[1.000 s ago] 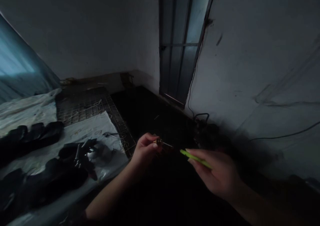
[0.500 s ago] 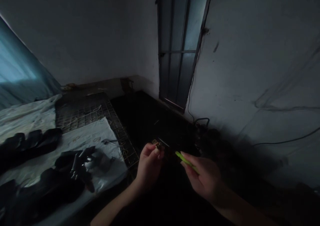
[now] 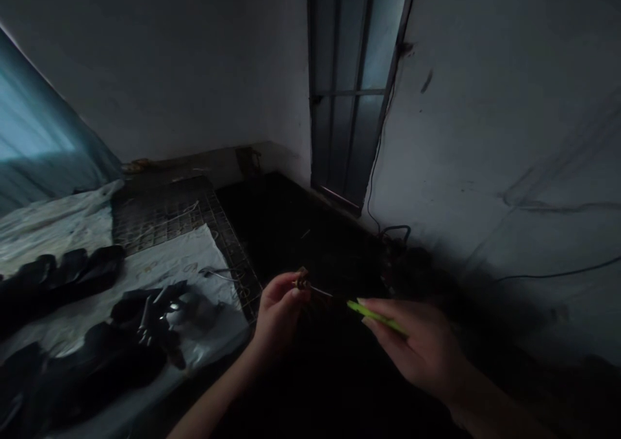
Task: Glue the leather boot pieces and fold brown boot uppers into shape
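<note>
In a dimly lit room, a person's left hand [image 3: 275, 313] clamps a small brass-coloured part [image 3: 301, 284] between thumb and fingertips, held up just to the right of a white cloth [image 3: 196, 248]. The right hand [image 3: 424, 345], farther right of the cloth, grips a bright green handle [image 3: 381, 317], its fingers closed on it. A thin metal shaft [image 3: 321, 291] shows between handle and part, its line pointing at the part; whether its tip touches, or how it joins the handle, is too dark to tell.

Such fine work would seem to call for a firm pinch near the part's base, fingertips out of the shaft's path, wrists level and the shaft in line with the part, with light pressure so that neither slips. More light, or a hold above the cloth, would probably help, since a dropped piece could vanish on the dark floor [image 3: 286, 213] beyond the cloth's right edge. Pliers-like metal handles [image 3: 218, 274] lie at that edge; bulky black items [image 3: 104, 264] rest toward the cloth's left.
</note>
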A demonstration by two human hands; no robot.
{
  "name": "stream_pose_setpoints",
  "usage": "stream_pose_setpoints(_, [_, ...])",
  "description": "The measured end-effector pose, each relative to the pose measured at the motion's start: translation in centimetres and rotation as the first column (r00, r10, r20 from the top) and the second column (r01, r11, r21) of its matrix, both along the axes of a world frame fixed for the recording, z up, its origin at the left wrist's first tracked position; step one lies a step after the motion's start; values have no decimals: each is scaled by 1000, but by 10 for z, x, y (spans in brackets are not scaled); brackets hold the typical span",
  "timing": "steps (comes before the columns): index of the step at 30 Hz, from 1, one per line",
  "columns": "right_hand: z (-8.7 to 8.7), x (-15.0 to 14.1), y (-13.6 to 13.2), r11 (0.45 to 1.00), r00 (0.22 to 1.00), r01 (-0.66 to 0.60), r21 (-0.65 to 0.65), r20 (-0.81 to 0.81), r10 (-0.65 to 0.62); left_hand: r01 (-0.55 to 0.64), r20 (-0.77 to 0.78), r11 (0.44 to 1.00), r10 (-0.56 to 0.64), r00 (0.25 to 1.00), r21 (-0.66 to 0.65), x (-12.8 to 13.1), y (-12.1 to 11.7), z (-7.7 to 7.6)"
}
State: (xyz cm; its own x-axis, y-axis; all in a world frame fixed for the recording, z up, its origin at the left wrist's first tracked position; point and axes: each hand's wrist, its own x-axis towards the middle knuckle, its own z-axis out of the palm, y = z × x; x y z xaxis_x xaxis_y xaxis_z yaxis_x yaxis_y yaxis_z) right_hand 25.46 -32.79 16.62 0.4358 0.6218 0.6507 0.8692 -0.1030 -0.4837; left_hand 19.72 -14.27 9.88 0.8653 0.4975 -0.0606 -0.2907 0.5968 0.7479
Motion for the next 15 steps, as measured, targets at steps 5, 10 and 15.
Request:
stream_pose_setpoints(5, [5, -1, -2, 998, 999, -7, -57, 51, 10, -58, -25, 952, 69, 997, 300, -2, 10, -11])
stream_pose_setpoints(10, [2, 0, -3, 998, 995, -12, -66, -103, 6, -97, 11, 934, 99, 995, 344, -4, 10, -8])
stream_pose_setpoints(15, [-6, 7, -4, 998, 906, -7, -59, -422, -18, 16, 41, 995, -20, 999, 96, -2, 0, 1])
